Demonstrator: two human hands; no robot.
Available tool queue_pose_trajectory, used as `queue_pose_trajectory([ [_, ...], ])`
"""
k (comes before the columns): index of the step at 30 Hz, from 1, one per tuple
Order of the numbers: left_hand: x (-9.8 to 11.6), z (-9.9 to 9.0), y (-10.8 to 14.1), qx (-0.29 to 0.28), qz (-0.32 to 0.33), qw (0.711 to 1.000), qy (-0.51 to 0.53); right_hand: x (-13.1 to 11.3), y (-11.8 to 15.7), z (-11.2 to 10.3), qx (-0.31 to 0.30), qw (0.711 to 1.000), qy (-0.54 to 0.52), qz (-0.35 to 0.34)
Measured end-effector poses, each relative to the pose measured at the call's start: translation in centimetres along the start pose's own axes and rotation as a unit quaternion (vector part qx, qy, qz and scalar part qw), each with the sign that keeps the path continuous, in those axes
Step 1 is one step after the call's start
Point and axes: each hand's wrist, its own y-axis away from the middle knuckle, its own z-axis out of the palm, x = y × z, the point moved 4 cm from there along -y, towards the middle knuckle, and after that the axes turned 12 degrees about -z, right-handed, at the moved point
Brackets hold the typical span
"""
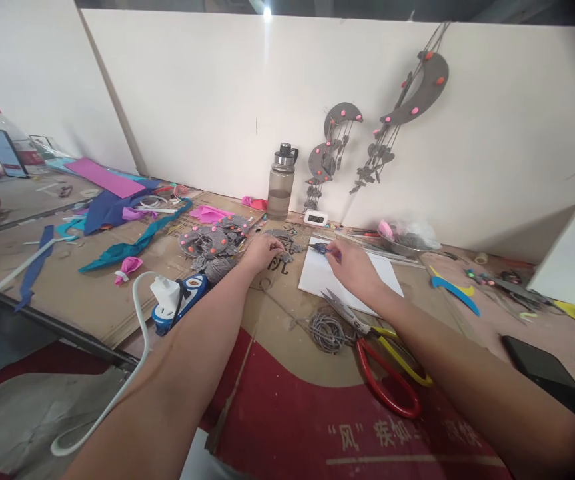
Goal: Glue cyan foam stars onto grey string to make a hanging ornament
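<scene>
My left hand (pixel 263 253) is closed in a pinch beside small grey pieces (pixel 292 244) on the cardboard; a small grey bit shows at its fingertips, too small to name. My right hand (pixel 354 268) pinches a small dark blue piece (pixel 320 248) over a white sheet (pixel 312 277). Below my right hand lie large scissors (pixel 387 380) with red and yellow handles, their blades partly apart. A coil of grey cord (pixel 328 332) touches them. Left of my left hand rest grey crescents with pink and orange dots (pixel 204 241) and a ball of grey yarn (pixel 218 268).
A water bottle (pixel 280 183) and a small digital clock (pixel 316 218) stand by the white wall. Grey moon hangings (pixel 420 93) hang there. A power strip (pixel 180 303) with white cable sits left; a black phone (pixel 547 373) lies right. Coloured scraps (pixel 134 250) cover the left side.
</scene>
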Motion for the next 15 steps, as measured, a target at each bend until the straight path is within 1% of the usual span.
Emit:
queue_pose_trajectory([
  [3,0.2,0.0,0.1,-0.003,0.022,1.0,-0.008,2.0,2.0,-0.2,-0.003,0.997,0.056,0.059],
  [6,0.3,0.0,0.1,-0.003,0.033,0.999,-0.019,3.3,3.0,0.5,-0.053,0.989,0.082,0.115],
  [8,0.4,0.0,0.2,-0.002,0.038,0.999,-0.029,3.7,2.9,1.1,-0.095,0.982,0.067,0.147],
  [12,0.6,0.1,0.3,0.002,0.055,0.997,-0.048,4.8,1.7,1.8,-0.17,0.963,0.024,0.209],
  [15,0.8,0.1,0.4,0.001,0.065,0.996,-0.055,5.7,1.0,2.0,-0.187,0.954,-0.003,0.232],
])
